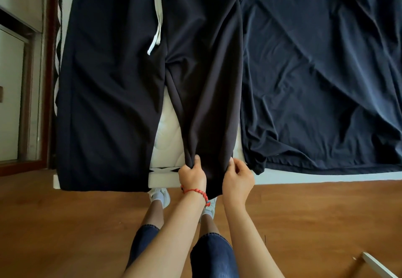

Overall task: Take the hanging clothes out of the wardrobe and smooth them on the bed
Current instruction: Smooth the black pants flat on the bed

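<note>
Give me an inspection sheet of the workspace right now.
Surface: white bed, bare strip showing between the trouser legs.
Job's things: black trousers laid flat, white drawstring on top; dark T-shirt beside them, wrinkled.
Clutter: nothing seen.
Grippers: left hand and right hand both grip the hem of one trouser leg at the bed's edge.
Cables: nothing seen.
Surroundings: wooden floor; wardrobe at left.

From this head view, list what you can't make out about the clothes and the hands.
- Trousers: waistband cut off by the top edge.
- Dark shirt: collar and sleeves cut off by the top and right edges.
- Hem of the gripped trouser leg: bunched between the left hand and right hand.
- Wardrobe: out of view.
</note>
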The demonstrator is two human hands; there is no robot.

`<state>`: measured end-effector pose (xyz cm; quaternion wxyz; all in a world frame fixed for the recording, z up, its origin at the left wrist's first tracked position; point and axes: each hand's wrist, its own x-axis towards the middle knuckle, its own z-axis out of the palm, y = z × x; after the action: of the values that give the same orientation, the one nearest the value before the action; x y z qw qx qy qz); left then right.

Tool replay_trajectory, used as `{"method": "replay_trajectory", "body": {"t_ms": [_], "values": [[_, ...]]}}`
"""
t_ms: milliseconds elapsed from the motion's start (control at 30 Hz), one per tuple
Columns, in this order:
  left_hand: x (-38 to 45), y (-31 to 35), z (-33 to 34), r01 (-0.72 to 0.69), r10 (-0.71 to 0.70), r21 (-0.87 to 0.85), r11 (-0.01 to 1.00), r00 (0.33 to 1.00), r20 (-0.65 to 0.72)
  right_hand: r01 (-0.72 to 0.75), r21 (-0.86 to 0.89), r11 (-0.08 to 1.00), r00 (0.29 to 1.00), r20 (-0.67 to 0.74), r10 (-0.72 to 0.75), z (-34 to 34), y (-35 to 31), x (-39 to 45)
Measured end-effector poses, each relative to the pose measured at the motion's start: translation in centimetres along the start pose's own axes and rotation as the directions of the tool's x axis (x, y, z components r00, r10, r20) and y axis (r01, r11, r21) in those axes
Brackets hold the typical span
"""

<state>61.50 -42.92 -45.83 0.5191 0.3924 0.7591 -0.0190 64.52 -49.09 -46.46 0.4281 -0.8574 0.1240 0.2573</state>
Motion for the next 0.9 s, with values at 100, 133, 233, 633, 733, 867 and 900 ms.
{"method": "replay_trajectory", "body": {"t_ms": [100, 133, 233, 633, 733, 867, 900], "values": [[0.3, 0.2, -0.3, -0.006, 0.006, -0.008, 1.0, 1.0, -0.026, -0.073, 0.052, 0.996, 0.995, 0.069, 0.069, -0.4, -0.1, 0.2], [0.4, 0.2, -0.4, -0.008, 0.008, -0.013, 1.0, 0.999, -0.035, -0.094, 0.043, 0.995, 0.991, 0.096, 0.09, -0.6, -0.1, 0.4], [1.1, 0.7, -1.4, 0.002, -0.003, -0.012, 1.0, 0.997, -0.083, -0.116, -0.037, 0.993, 0.975, 0.185, 0.121, -1.6, 0.2, 1.2], [1.6, 0.4, -3.1, -0.072, 0.075, 0.056, 0.996, 0.996, -0.042, -0.045, -0.123, 0.991, 0.998, 0.025, 0.049, -4.4, 0.9, 3.3], [2.1, -0.5, -3.2, -0.014, 0.014, 0.036, 0.999, 1.0, -0.004, -0.119, -0.15, 0.982, 0.992, -0.05, 0.113, -4.6, 1.8, 2.9], [3.0, -2.3, -4.4, 0.082, -0.092, 0.061, 0.995, 0.98, 0.175, -0.148, -0.178, 0.973, 0.963, 0.199, 0.183, -6.2, 1.9, 3.1], [3.0, -2.7, -4.8, 0.089, -0.103, 0.068, 0.994, 0.965, 0.239, -0.131, -0.171, 0.977, 0.935, 0.305, 0.179, -6.7, 1.8, 3.1]]}}
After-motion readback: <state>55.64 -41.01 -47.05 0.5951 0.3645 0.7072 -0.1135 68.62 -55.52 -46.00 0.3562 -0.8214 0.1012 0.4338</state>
